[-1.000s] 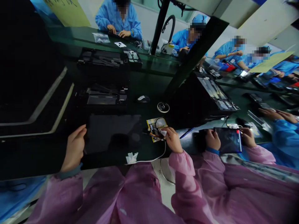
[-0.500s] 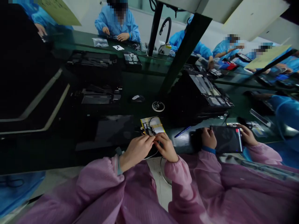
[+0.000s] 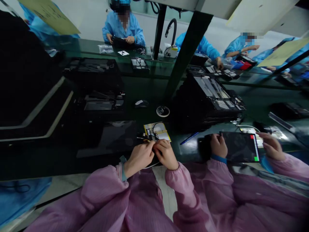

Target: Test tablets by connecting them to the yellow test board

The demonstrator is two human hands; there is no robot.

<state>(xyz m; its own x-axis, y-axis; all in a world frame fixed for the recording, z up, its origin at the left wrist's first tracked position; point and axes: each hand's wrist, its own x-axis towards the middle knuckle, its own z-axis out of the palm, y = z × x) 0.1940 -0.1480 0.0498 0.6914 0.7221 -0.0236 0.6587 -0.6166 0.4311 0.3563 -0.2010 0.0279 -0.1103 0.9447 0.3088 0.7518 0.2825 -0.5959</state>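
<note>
My left hand [image 3: 139, 158] and my right hand [image 3: 165, 154] are pressed close together at the near edge of the green bench, both with fingers curled. Their fingertips pinch something small just below a small yellow circuit board [image 3: 156, 131] with black wires; I cannot make out what they hold. A white cable [image 3: 151, 165] runs under my hands. A dark tablet [image 3: 113, 138] lies flat to the left of the board, apart from both hands.
To my right, a co-worker in pink sleeves holds another tablet [image 3: 241, 147] with both hands. A blue pen [image 3: 189, 138], a tape roll [image 3: 163, 111], a mouse [image 3: 141, 103] and black trays [image 3: 96, 69] lie further back. A dark slanted post [image 3: 185, 51] rises mid-bench. People in blue sit across.
My left hand left the dark tablet's left edge and came across to meet my right hand below the yellow board. The two hands then drew slightly nearer to me.
</note>
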